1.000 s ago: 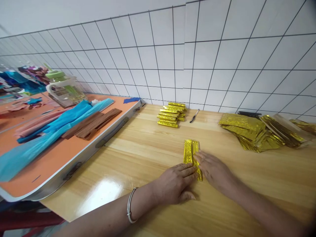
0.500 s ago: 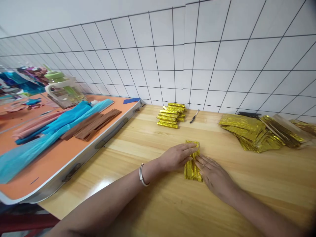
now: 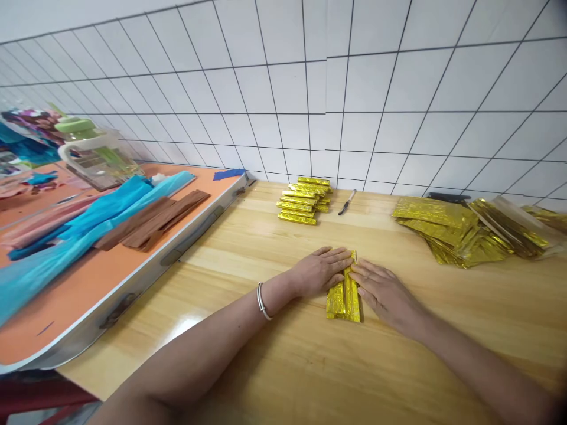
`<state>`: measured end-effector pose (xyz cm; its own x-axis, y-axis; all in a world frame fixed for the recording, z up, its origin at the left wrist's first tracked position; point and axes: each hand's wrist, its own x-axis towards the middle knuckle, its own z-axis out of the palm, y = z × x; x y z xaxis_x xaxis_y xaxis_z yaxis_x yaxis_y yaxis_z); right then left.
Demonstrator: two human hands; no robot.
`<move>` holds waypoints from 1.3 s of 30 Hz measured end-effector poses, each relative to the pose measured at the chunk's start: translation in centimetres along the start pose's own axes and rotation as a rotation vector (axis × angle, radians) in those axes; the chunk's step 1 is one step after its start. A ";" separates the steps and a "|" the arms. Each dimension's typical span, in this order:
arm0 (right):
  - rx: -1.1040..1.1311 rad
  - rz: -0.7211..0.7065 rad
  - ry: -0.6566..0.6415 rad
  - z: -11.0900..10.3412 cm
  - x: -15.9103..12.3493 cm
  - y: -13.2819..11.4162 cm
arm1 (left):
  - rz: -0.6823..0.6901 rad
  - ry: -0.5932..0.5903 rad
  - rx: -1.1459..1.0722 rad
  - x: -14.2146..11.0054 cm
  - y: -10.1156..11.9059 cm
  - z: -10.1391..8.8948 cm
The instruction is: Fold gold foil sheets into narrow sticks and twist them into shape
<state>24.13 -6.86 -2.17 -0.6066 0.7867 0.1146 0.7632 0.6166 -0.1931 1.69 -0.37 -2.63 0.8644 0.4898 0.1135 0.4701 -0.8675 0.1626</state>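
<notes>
A folded strip of gold foil paper [image 3: 344,298] lies lengthwise on the wooden table [image 3: 248,271] in front of me. My left hand [image 3: 319,271] lies flat on its far left part, fingers stretched out and pressing down. My right hand [image 3: 384,290] lies flat against its right side, fingers extended onto the strip's far end. The fingertips of both hands nearly meet at the top of the strip. A silver bangle [image 3: 262,300] sits on my left wrist.
A stack of folded gold strips [image 3: 303,200] sits by the tiled wall, with a pen [image 3: 347,202] beside it. Loose gold foil sheets [image 3: 460,233] are piled at the right. At the left, an orange table [image 3: 110,265] carries blue, brown and pink paper and a clear jug [image 3: 91,154].
My left hand moved from the strip's near end up to its far end. The strip's two halves have been pressed together, and my right hand shifted slightly up along it.
</notes>
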 end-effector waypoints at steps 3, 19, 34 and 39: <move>-0.001 -0.021 0.001 0.0 -0.9 -0.3 | 0.002 -0.001 0.000 0.0 0.0 0.0; -0.028 -0.151 -0.017 -1.1 -6.5 -5.3 | 0.006 0.022 0.012 -0.1 -0.1 0.4; -0.172 -0.221 0.143 -1.8 -6.6 -3.2 | -0.012 0.016 -0.003 -0.1 -0.1 0.3; -0.379 -0.358 0.169 -1.5 -5.2 -3.0 | -0.010 0.017 -0.009 -0.1 0.0 0.0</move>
<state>25.35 -12.73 -0.72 -0.8225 0.5005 0.2700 0.5617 0.7894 0.2477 1.62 -0.38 -2.64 0.8565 0.4998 0.1287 0.4769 -0.8618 0.1728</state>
